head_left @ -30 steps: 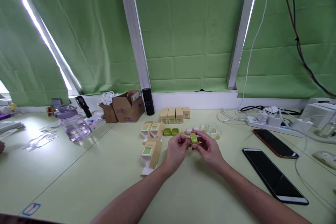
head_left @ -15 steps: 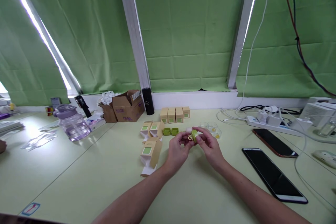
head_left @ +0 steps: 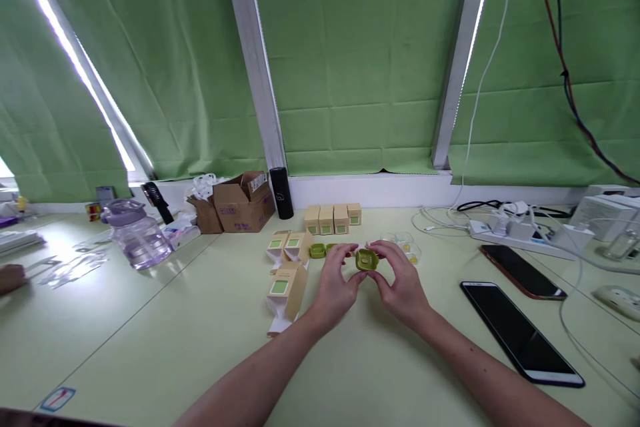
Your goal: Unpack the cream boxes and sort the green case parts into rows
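A small olive-green square case is held up between my two hands, its hollow inner side turned toward me. My left hand pinches it from the left with thumb and fingertips. From the right, my right hand grips its edge, thumb below and fingers above. Just behind my left hand, a matching green case rests on the table, with another one partly covered by my fingers. Clear round plastic cups with yellow spots sit beyond my right hand.
Opened kraft boxes lie left of my hands, and several upright kraft boxes stand behind. Two phones and a power strip are on the right. A purple water jug and another person's hand are at left.
The green case has been turned between my fingers, so its hollow side now faces me and its loop no longer shows. At far left, another person's hand has come further in.
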A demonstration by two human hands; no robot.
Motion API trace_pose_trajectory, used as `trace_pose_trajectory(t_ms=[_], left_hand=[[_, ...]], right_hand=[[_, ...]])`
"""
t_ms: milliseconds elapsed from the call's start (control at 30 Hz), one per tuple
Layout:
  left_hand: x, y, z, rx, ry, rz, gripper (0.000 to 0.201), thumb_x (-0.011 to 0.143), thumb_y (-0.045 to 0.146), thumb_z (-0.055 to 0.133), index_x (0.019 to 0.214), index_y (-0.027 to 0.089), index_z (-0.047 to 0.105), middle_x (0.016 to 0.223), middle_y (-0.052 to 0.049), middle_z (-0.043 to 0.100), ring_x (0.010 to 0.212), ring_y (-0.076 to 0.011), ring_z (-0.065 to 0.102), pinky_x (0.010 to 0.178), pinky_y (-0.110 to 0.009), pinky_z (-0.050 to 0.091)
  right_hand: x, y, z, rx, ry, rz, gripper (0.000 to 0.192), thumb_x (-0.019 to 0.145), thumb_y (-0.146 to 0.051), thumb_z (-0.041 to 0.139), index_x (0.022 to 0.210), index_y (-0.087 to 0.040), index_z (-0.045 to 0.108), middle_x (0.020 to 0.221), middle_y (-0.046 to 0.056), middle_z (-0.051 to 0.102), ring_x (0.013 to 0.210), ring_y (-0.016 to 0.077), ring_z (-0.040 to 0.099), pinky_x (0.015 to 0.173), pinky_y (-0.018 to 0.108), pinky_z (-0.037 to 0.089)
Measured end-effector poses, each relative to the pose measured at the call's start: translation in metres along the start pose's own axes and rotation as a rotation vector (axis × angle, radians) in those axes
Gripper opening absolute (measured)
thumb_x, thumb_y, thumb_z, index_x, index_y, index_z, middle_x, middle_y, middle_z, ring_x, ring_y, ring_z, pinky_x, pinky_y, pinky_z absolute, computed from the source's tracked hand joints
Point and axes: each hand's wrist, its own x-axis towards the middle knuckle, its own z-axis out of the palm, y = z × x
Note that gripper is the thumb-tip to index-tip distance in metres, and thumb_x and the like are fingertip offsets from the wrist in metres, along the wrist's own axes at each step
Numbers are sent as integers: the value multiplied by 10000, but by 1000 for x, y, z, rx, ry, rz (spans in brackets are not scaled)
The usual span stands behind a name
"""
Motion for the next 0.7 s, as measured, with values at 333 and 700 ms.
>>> trace_pose_trajectory(t_ms=[333, 700], left_hand=[[0, -2, -1, 27, 1, 98, 438, 833, 94, 704, 1238, 260, 665, 1250, -82, 648, 1204, -259, 592, 1053, -466, 491], [1, -1, -1, 107, 8, 138, 443, 829, 92, 736, 1227, 273, 663, 1201, -65, 651, 1176, -256, 580, 1027, -443, 501]], right_hand=[[-2, 2, 0, -47, -15, -104, 320, 938, -177, 573, 1225, -292, 654, 1305, 115, 618, 1274, 314, 588, 1071, 545, 538], [-2, 0, -1, -111, -20, -189, 380, 950, -123, 530, 1285, -282, 611, 1313, 133, 600, 1281, 294, 585, 1072, 534, 543]])
